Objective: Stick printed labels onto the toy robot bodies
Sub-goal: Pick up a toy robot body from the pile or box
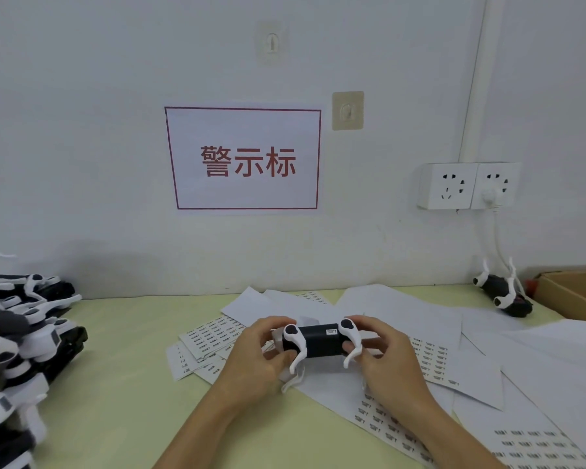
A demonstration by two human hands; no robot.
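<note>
Between the two hands, just above the worktop (pixel 122 384), a toy robot body (pixel 318 340) is held with its long axis running straight across from one hand to the other, white legs hanging off each end. The left hand (pixel 257 353) curls its fingers round the left end, and the right hand (pixel 386 353) grips the right end the same way, so neither is nearer; both clamp the one piece. A small white label (pixel 331 332) already sits on the dark top face, close to the right hand's side. Under and beyond both hands lie loose label sheets (pixel 214 333), touching and overlapping. Far to the left of the left hand is a heap of robot bodies (pixel 24 343); far to the right, one more robot (pixel 501 292) lies beside a cardboard box (pixel 575 292), whose contents I cannot see from here.
</note>
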